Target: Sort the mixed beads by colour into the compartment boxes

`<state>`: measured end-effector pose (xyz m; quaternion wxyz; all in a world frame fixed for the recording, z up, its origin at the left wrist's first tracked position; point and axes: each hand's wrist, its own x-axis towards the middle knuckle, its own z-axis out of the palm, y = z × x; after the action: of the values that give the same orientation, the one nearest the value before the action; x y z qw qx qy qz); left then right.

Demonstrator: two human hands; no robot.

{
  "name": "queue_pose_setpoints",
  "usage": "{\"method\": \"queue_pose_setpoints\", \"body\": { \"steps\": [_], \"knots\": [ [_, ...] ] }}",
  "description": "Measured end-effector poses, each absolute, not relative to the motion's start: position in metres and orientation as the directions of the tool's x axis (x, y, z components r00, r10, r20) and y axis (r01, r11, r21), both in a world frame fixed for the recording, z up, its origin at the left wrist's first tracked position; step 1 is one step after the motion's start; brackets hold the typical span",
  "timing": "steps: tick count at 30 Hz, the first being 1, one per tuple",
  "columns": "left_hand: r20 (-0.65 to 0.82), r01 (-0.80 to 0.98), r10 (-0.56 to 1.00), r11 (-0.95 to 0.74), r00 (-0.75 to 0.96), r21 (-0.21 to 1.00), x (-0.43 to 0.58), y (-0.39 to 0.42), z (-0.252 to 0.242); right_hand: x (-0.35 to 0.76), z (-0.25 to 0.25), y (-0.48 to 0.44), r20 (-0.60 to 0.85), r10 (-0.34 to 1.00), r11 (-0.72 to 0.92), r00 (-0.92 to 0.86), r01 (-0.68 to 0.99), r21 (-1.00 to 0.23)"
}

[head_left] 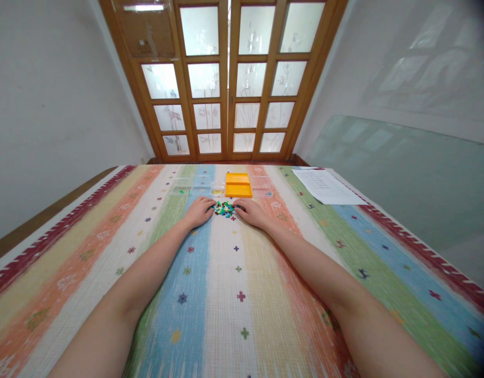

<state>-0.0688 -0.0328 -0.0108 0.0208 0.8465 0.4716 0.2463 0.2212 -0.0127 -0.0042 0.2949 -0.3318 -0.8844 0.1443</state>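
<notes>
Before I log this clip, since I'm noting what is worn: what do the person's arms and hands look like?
Both arms are bare, with no sleeves in view. The left hand and right hand wear no gloves; no watch or bracelet shows.

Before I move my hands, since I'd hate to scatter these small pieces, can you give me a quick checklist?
1. Left hand at the left edge of the pile of small pieces: ok.
2. Right hand at the pile's right edge: ok.
3. Pile gathered together between the hands: ok.
4. Orange box near the pile, just beyond it: ok.
5. White paper apart from the hands, off to the right: ok.
6. Whether any piece is pinched in the fingers: cannot tell; too small at this view.
</notes>
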Motion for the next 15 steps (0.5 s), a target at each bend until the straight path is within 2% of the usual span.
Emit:
{"method": "queue_pose_setpoints", "body": {
  "steps": [7, 15],
  "knots": [
    [0.403, 0.749, 0.778, -0.604, 0.482, 0.273, -0.0682, -0.0296, -0.0123, 0.2214, -0.0046, -0.0124, 0.432, 0.663, 0.746, -0.612, 0.492, -0.448],
    [0.411, 0.750, 0.787, -0.592, 0.459, 0.295, -0.0679, -0.0292, -0.0128, 0.2214, -0.0029, -0.0133, 0.420, 0.667, 0.742, -0.615, 0.502, -0.445]
  ]
}}
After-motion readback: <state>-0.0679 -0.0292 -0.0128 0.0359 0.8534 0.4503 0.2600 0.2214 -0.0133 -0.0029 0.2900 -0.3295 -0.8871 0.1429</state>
